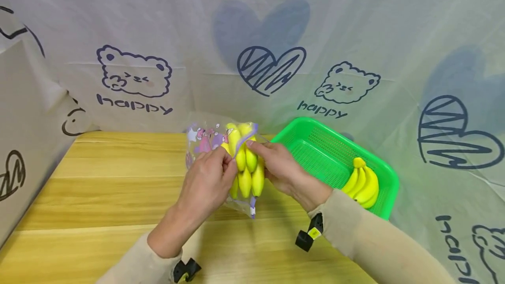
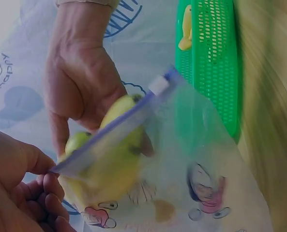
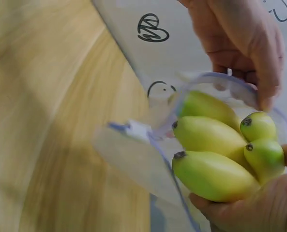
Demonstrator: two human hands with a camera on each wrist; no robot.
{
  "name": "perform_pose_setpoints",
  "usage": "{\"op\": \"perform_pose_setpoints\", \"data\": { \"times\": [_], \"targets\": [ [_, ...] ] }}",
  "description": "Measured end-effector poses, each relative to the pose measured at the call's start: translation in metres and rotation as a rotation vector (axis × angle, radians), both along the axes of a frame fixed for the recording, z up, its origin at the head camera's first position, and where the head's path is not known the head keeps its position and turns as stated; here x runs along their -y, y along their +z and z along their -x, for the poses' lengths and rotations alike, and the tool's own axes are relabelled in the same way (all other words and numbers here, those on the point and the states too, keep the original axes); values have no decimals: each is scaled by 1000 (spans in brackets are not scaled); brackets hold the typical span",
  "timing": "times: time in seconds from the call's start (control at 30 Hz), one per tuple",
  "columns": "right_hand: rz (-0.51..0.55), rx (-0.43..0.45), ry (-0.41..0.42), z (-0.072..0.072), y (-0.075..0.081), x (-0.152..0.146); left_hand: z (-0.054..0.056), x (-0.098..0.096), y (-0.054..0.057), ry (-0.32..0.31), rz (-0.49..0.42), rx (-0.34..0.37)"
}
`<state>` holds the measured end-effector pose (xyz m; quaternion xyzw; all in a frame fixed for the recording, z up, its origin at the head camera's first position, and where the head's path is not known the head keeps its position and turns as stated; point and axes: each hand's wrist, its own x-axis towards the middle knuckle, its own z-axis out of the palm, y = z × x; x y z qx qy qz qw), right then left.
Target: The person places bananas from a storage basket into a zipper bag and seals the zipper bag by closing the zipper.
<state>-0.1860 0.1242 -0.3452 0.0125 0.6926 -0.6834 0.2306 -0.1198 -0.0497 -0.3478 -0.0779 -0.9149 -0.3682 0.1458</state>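
My left hand (image 1: pixel 207 181) pinches the purple zip edge of a clear slider bag (image 1: pixel 193 154) printed with pink cartoon figures. The bag's mouth gapes, and its white slider (image 2: pixel 158 85) sits near one end of the zip. A bunch of yellow bananas (image 1: pixel 245 181) with greenish parts lies partly inside the bag, its dark tips facing out of the mouth in the right wrist view (image 3: pixel 208 176). My right hand (image 1: pixel 282 170) grips that bunch at the opening, thumb on the near bananas. Some of its fingers are hidden behind the fruit.
A green perforated basket (image 1: pixel 390 192) stands to the right, with another banana bunch (image 1: pixel 367 187) at its near right end. The wooden table (image 1: pixel 118 179) extends left. A printed white cloth (image 1: pixel 197 91) hangs behind.
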Motion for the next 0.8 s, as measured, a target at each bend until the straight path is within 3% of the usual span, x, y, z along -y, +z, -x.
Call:
{"op": "perform_pose_setpoints", "data": {
  "times": [0.1, 0.23, 0.33, 0.47, 0.53, 0.63, 0.8],
  "targets": [
    [-9, -27, 21, -1, -6, 4, -1, -2, 2, -15, -22, 37],
    [-152, -117, 63, -3, -8, 10, -2, -5, 3, -23, -35, 38],
    [-397, -267, 133, -3, -7, 14, -4, -6, 4, -16, -48, 5],
    [-757, -551, 296, -4, -6, 18, -6, -3, 10, 15, -64, -77],
    [-884, -644, 370, -7, -6, 20, -6, 0, 13, 45, -55, -115],
    [-982, -660, 450, -14, -8, 23, -5, 8, 15, 92, -28, -127],
    [-1062, -575, 524, -18, -16, 28, -2, 17, 13, 123, 3, -54]
  ]
}}
